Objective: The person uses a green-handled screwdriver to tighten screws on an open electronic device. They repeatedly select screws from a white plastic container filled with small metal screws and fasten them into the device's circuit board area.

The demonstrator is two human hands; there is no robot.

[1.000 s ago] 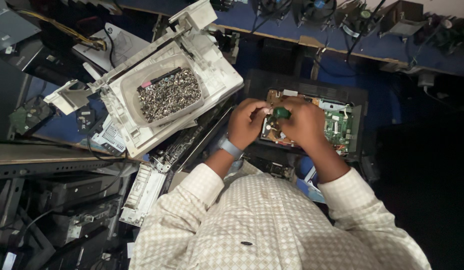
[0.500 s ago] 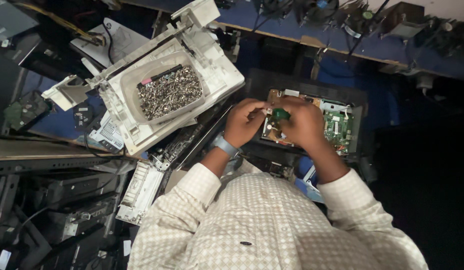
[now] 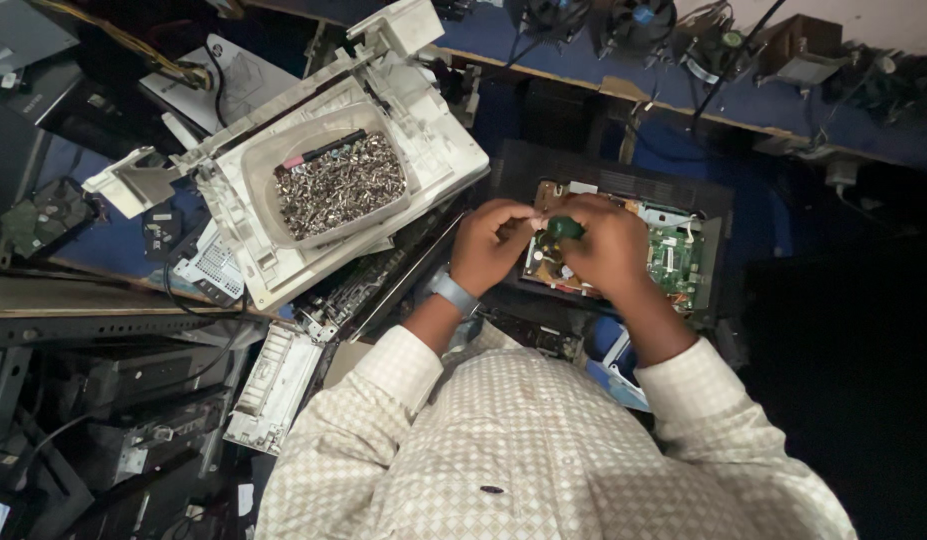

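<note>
Screws (image 3: 335, 185) in a tub (image 3: 260, 172), left of both hands. Board (image 3: 673, 250) under the hands, inside a flat case (image 3: 623, 185).

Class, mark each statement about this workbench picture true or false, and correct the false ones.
1. The right hand grips a green-handled tool. True.
2. The tub of small metal parts is empty. False: it is heaped with parts.
3. Both hands are over the green circuit board. True.
4. The left hand rests in the tub. False: it is at the board, beside the right hand.
5. The person wears a plain black shirt. False: the checked shirt is pale.
</note>
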